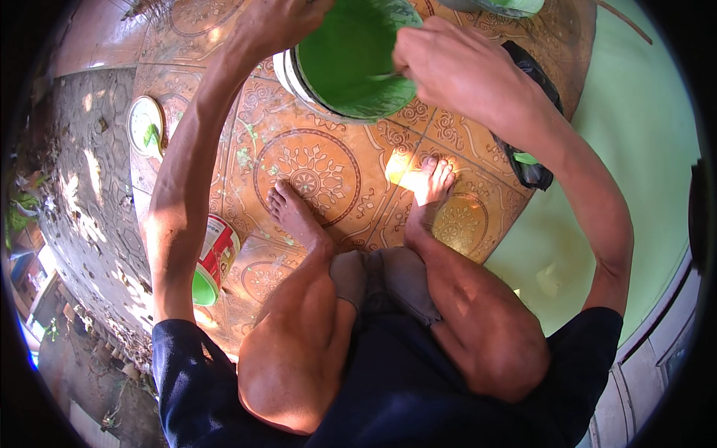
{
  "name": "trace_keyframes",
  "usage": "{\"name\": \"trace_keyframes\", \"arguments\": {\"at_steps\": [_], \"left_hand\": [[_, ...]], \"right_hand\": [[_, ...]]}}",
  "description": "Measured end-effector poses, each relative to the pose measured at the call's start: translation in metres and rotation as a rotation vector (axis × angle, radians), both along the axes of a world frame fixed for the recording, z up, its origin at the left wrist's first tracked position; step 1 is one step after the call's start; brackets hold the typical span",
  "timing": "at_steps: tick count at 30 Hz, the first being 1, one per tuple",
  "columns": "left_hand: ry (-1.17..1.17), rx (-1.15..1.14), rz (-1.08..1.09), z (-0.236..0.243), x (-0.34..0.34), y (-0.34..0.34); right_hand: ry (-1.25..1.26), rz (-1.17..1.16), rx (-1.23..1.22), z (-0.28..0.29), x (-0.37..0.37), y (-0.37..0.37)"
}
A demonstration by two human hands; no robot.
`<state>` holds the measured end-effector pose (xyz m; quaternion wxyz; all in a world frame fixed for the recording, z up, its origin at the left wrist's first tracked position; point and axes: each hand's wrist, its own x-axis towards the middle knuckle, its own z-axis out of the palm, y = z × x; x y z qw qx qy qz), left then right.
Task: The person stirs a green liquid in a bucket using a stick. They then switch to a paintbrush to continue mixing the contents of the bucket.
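A white bucket (290, 81) of green paint (351, 56) stands on the tiles in front of me, its upper part cut off by the frame. My left hand (293, 21) is at its far left rim; the fingers look curled over the edge, though the top of the frame cuts them. Over the bucket's right side, my right hand (441, 63) is closed in a fist around a thin stick (385, 76). The stick's visible end reaches left into the bucket; most of it is hidden by the hand.
A paint-smeared lid (146, 125) and a tipped red-and-white can (218, 250) with green inside lie at left. Black plastic (532, 175) lies at right, beside a pale green wall (620, 187). Another green-stained container (508, 6) shows at the top. My bare feet (293, 213) rest on patterned tiles.
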<state>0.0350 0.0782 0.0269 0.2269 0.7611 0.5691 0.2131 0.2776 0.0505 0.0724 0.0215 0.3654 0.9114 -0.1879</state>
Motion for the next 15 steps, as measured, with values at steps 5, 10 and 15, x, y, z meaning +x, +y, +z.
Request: {"name": "trace_keyframes", "arguments": {"at_steps": [5,10,15], "left_hand": [[0.009,-0.060,0.018,-0.003,-0.002,0.004],[0.020,-0.062,0.017,-0.005,-0.004,0.004],[0.018,0.023,-0.026,-0.007,0.000,0.006]], "right_hand": [[0.060,0.036,0.300,0.006,-0.011,0.013],[-0.116,-0.021,0.099,0.010,-0.008,0.004],[0.037,-0.031,0.018,0.000,-0.014,0.007]]}}
